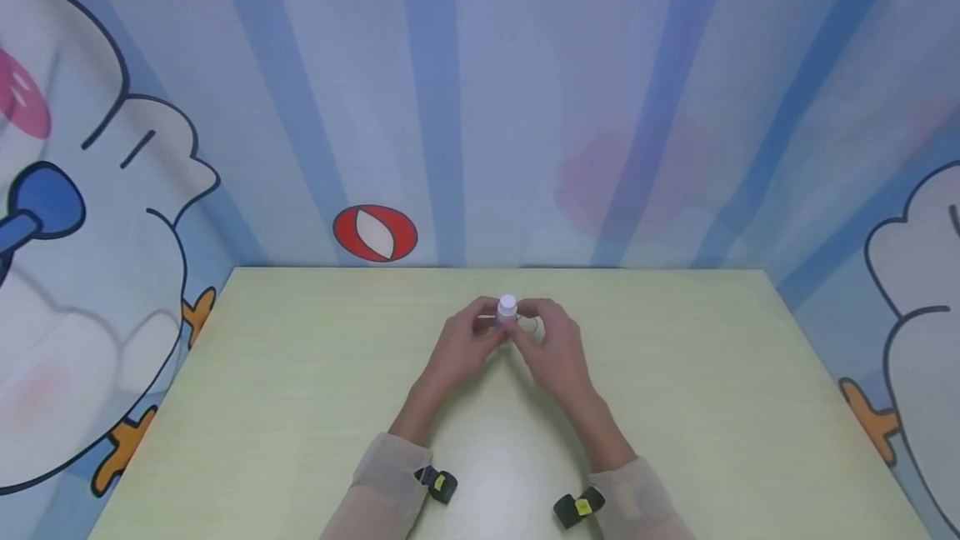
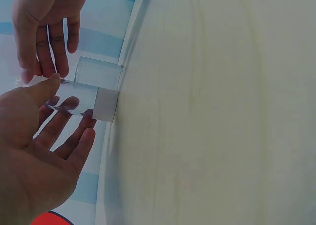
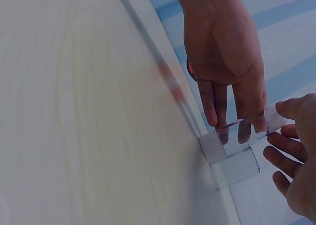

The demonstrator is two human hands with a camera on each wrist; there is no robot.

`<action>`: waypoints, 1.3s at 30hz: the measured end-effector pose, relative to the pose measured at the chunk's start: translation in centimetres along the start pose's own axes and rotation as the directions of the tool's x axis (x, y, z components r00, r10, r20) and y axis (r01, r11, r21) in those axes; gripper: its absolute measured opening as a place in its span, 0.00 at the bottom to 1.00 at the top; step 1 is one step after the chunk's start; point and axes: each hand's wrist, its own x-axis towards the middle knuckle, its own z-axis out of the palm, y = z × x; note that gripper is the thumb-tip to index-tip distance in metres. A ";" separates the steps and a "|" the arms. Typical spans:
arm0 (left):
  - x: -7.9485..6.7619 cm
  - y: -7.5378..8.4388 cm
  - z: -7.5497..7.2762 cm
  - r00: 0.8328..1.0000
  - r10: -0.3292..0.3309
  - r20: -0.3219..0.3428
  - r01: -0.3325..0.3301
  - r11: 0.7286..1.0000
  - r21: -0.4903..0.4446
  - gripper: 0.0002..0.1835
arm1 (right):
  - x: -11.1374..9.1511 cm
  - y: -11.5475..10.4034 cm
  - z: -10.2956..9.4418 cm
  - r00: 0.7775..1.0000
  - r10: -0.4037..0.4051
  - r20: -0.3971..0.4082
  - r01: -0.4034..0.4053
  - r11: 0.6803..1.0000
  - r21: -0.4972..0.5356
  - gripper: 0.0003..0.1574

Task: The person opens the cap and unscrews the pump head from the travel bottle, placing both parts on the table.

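A small clear bottle [image 2: 79,97] with a white cap [image 1: 507,304] and a white band [image 2: 105,105] round its bottom end stands upright at the table's far side. My left hand [image 1: 463,348] holds its clear body between thumb and fingers. At the top, my right hand [image 1: 557,354] pinches the white cap with thumb and forefinger, its other fingers spread beside the bottle. A clear, open cylinder like a small cup [image 3: 238,168] stands right beside the bottle, overlapping it in the wrist views; the right hand mostly hides it in the head view.
The pale wooden table [image 1: 262,407] reaches back to a blue striped backdrop [image 1: 502,107] printed with cartoon figures. Dark wrist cameras [image 1: 437,483] are strapped over both sleeves, near the table's front.
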 end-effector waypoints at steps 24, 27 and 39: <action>0.1 -0.1 0.1 1.000 -0.004 -0.018 0.005 0.999 0.033 0.20 | -0.1 0.5 1.1 0.994 0.000 -0.109 -0.002 1.000 -0.019 0.16; 0.1 -0.2 0.1 1.000 -0.013 -0.016 0.013 0.999 0.038 0.20 | -0.2 0.5 1.2 0.994 0.004 -0.112 -0.006 1.000 -0.020 0.15; 0.2 -0.1 0.0 1.000 0.020 -0.018 -0.019 0.999 0.035 0.19 | 0.1 0.7 1.0 0.996 -0.008 -0.088 0.004 0.999 -0.043 0.16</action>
